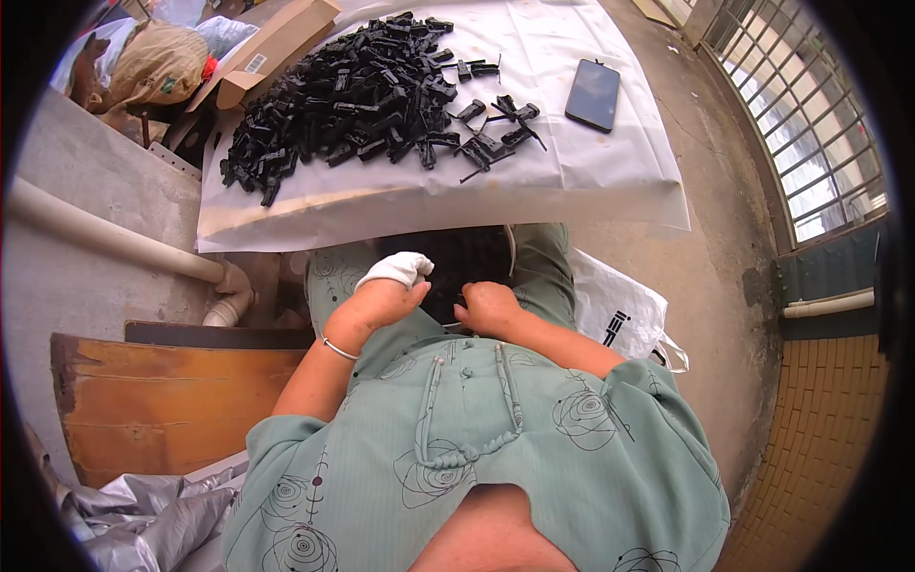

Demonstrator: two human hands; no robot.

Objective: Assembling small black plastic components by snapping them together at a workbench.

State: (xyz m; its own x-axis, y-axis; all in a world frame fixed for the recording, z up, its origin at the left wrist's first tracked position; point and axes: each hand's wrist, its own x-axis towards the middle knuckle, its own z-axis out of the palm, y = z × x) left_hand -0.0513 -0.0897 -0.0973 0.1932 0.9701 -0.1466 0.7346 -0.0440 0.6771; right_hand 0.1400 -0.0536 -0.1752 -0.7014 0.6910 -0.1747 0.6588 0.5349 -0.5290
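Observation:
Over my lap, my left hand (393, 291) is closed, with a white glove or cloth over its fingers and the thumb bare. To its right, my bare right hand (489, 307) has its fingers curled in and the thumb against them. A small gap separates the two hands. Whatever either one holds is too small or hidden to make out. Below and between them, a dark container (513, 250) with a pale rim sits between my knees, its contents too dark to tell. Beyond it, a large heap of black plastic parts (357, 95) covers much of the table's left side.
A white sheet covers the table (572, 195). Several loose black parts (491, 143) and a phone (592, 95) lie right of the heap. An open cardboard box (276, 48) stands far left. A pipe (114, 236), wooden board (172, 405) and white bag (620, 305) flank me.

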